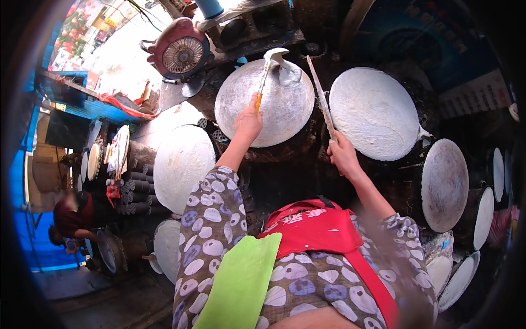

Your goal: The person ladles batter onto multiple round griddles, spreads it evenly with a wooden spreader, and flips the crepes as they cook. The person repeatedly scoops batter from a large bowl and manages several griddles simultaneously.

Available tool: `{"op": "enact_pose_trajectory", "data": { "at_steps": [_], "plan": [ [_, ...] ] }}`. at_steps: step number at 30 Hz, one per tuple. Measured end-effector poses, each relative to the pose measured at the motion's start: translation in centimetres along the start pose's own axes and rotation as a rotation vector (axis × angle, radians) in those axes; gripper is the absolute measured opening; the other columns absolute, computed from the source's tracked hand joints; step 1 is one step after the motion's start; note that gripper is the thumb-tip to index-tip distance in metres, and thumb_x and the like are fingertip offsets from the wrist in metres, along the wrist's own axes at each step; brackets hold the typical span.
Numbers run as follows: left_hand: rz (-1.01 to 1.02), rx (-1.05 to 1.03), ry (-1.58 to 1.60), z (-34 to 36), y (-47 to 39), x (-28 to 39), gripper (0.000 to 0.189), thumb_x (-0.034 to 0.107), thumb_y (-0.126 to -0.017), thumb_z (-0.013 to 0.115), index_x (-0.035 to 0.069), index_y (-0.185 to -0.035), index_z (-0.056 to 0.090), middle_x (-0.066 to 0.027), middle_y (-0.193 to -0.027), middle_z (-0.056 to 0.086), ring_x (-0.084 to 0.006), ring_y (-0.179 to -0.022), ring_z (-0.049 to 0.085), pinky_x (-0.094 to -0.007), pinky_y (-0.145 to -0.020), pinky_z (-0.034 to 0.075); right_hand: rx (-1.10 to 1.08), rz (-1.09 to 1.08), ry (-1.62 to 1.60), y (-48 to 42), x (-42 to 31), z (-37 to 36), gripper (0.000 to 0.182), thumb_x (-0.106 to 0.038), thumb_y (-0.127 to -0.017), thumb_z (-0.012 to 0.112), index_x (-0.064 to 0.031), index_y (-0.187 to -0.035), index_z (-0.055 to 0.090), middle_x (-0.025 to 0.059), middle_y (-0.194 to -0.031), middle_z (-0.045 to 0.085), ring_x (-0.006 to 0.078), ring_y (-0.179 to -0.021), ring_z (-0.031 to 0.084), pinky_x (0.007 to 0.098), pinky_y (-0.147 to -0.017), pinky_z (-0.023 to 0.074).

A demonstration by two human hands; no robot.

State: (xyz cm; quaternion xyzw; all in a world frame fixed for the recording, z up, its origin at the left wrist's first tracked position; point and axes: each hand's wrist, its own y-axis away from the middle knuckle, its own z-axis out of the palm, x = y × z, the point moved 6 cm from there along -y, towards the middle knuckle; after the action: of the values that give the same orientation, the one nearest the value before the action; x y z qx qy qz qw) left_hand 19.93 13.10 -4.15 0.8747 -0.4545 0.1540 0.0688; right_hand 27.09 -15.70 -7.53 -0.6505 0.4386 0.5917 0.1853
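Note:
My left hand (248, 122) grips the orange handle of a batter-coated ladle (265, 70). The ladle tips over the far part of a round griddle (263, 123), and thick white batter (290, 75) hangs or pools below its bowl. The rest of that griddle's surface looks greyish and bare. In my right hand (344, 155) is a long, flat wooden stick (320, 91), pointing away from me between two griddles. To its right, a griddle (372, 113) carries a spread white layer, with a drip at its lower right rim. Another white-coated griddle (185, 168) stands left of my left forearm.
A pink fan (183, 55) stands at the back left. Cylindrical coal briquettes (137, 191) are stacked at left. Further griddles line the right side, one greyish (445, 185) and one white (483, 218). At far left a person (74, 214) bends near a round pan (107, 251).

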Motion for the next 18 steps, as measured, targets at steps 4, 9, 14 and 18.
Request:
{"op": "enact_pose_trajectory", "data": {
  "at_steps": [4, 9, 14, 18],
  "plan": [
    [-0.037, 0.013, 0.186, -0.1, 0.2, -0.9, 0.067, 0.020, -0.082, 0.061, 0.016, -0.141, 0.030, -0.0225, -0.106, 0.061, -0.0408, -0.097, 0.058, -0.0444, -0.085, 0.045, 0.151, -0.089, 0.377, -1.7, 2.7, 4.4, 0.047, -0.017, -0.088, 0.045, -0.0007, -0.131, 0.040, 0.0284, -0.094, 0.061, 0.0418, -0.088, 0.060, 0.0502, -0.076, 0.0450],
    [-0.062, 0.041, 0.263, -0.5, 0.6, -2.1, 0.066, 0.020, -0.083, 0.060, 0.013, -0.141, 0.030, -0.0232, -0.114, 0.057, -0.0398, -0.105, 0.055, -0.0434, -0.089, 0.043, 0.056, -0.137, 0.515, -4.0, -1.9, 10.4, 0.047, -0.017, -0.090, 0.043, 0.0075, -0.130, 0.036, 0.0260, -0.090, 0.062, 0.0405, -0.084, 0.061, 0.0496, -0.075, 0.0465],
    [-0.053, 0.083, 0.404, -1.6, 1.9, -5.1, 0.066, 0.021, -0.082, 0.061, 0.011, -0.140, 0.032, -0.0227, -0.122, 0.054, -0.0375, -0.111, 0.053, -0.0391, -0.093, 0.041, 0.083, -0.131, 0.578, -5.1, -2.7, 9.0, 0.046, -0.020, -0.091, 0.041, 0.0042, -0.130, 0.038, 0.0245, -0.093, 0.063, 0.0402, -0.087, 0.060, 0.0476, -0.076, 0.0460],
    [-0.122, 0.040, 0.508, -3.1, 3.6, -6.3, 0.066, 0.017, -0.081, 0.063, 0.008, -0.139, 0.033, -0.0189, -0.125, 0.053, -0.0281, -0.111, 0.054, -0.0326, -0.093, 0.041, 0.071, -0.127, 0.655, -5.3, -1.3, 9.3, 0.047, -0.012, -0.088, 0.039, 0.0106, -0.129, 0.036, 0.0254, -0.088, 0.063, 0.0389, -0.083, 0.063, 0.0480, -0.073, 0.0479]
  ]
}}
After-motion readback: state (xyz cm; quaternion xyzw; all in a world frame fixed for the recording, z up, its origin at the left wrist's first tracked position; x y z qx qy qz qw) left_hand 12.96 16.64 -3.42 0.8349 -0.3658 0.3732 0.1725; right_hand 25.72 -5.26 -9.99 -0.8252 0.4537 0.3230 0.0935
